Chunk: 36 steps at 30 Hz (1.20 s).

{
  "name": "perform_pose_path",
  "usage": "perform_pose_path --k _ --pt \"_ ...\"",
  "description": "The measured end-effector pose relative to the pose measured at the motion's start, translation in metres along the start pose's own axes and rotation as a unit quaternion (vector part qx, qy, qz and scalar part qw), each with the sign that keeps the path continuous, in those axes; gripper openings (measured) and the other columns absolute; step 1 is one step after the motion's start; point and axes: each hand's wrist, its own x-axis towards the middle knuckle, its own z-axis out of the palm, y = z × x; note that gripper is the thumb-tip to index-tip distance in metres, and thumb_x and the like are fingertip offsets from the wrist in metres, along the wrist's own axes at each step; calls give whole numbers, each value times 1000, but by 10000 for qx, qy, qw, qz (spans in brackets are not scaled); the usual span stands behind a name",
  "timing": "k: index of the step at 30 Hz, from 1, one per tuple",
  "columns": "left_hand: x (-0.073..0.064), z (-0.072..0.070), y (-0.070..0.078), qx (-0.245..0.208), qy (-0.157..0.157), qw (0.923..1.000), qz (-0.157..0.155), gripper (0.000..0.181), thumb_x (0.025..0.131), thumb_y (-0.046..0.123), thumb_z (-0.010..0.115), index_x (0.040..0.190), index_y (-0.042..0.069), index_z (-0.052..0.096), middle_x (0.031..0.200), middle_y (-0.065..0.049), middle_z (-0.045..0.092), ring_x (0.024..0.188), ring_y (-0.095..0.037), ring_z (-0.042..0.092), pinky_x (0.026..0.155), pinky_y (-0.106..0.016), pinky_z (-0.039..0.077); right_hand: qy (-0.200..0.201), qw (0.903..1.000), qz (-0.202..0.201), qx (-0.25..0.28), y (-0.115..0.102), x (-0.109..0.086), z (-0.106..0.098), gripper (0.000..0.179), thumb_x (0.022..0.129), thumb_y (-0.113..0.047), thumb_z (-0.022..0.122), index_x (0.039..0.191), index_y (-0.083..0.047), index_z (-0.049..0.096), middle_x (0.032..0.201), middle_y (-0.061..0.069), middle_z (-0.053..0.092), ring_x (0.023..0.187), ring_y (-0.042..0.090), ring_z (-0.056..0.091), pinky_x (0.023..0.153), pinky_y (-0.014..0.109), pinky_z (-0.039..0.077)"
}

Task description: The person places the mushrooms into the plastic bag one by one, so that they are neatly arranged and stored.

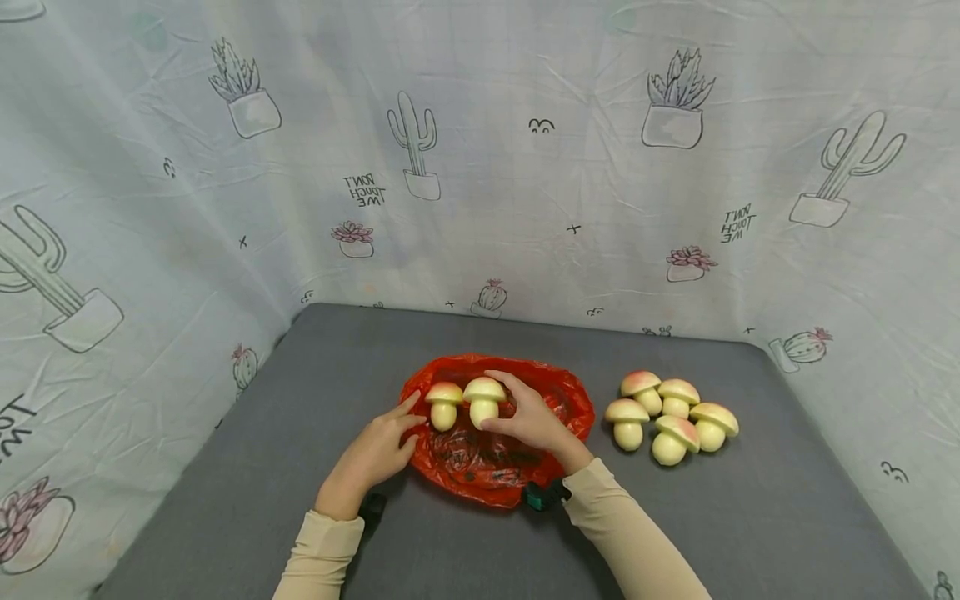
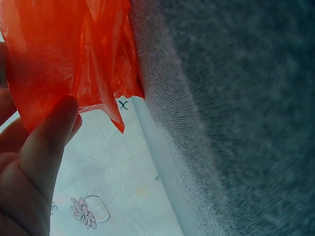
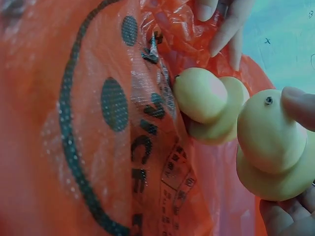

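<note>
A red plastic bag (image 1: 480, 492) lies spread open on the grey table, dark print showing on its film in the right wrist view. At its left edge my left hand (image 1: 378, 446) holds the rim; the left wrist view shows the thumb (image 2: 51, 140) in front of the film and fingers behind. My right hand (image 1: 536, 421) grips a mushroom (image 1: 483, 402) with a pale yellow cap and stem, thumb against the stem in the right wrist view. Left of it, inside the bag, is another mushroom (image 1: 444, 406) with a reddish cap.
Several more mushrooms (image 1: 671, 417) with yellow-red caps stand clustered on the grey table (image 1: 322, 358), right of the bag. Behind and beside the table hangs a white cloth (image 1: 487, 167) printed with cacti.
</note>
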Motion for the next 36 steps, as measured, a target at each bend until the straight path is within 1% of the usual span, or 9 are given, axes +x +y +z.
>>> perform_pose_path --k 7,13,16,20,22,24,26,29,36 --pt "0 -1 1 19 4 10000 -27 30 84 3 65 113 -3 68 142 -21 46 104 -31 63 80 -39 52 -122 9997 103 -186 1 2 5 77 80 -28 76 144 -9 38 137 8 49 117 25 52 95 46 43" --pt "0 0 0 55 -20 10000 -60 29 85 4 65 113 -2 68 142 -20 46 106 -31 63 83 -39 51 -65 9992 235 -327 7 4 9 76 80 -27 76 144 -8 39 135 9 50 111 24 54 91 44 46" --pt "0 1 0 78 -15 9999 -72 30 85 4 65 114 -2 68 143 -20 46 102 -29 64 81 -38 51 -22 9988 313 -368 10 4 11 76 79 -27 76 143 -8 39 135 10 50 111 25 54 90 44 46" --pt "-1 2 0 102 -11 9999 -105 30 85 4 65 114 -2 68 143 -19 45 85 -22 64 73 -34 50 12 9984 383 -407 13 4 12 77 79 -28 77 143 -6 39 135 11 50 111 26 55 91 45 46" --pt "-1 2 -1 118 -20 9998 -126 30 85 4 65 114 -1 68 143 -18 45 80 -19 62 72 -33 49 21 9982 423 -424 14 4 13 78 79 -29 77 143 -7 39 136 11 50 110 26 55 90 44 46" --pt "-1 2 -1 111 -22 9998 -138 29 85 4 65 114 -1 69 143 -18 46 78 -19 62 71 -32 48 30 9980 448 -440 14 5 14 79 79 -30 77 144 -7 39 136 10 50 109 25 55 89 43 46" --pt "-2 2 -1 110 -15 9998 -135 29 85 4 65 113 0 69 143 -18 46 84 -20 64 72 -32 49 33 9981 434 -434 15 5 14 79 79 -29 77 144 -7 38 135 11 50 109 25 55 88 43 46" --pt "-2 2 0 48 -28 9999 -162 29 85 4 65 114 0 69 143 -17 45 85 -20 64 72 -32 48 59 9982 414 -433 15 6 15 79 79 -28 77 144 -7 38 135 11 50 109 25 55 89 44 46" --pt "-2 1 0 17 -10 9999 -150 29 85 5 65 114 0 69 143 -18 45 100 -26 64 80 -37 51 101 9979 476 -417 19 9 18 79 79 -28 77 145 -8 37 137 12 49 114 27 53 93 47 44"
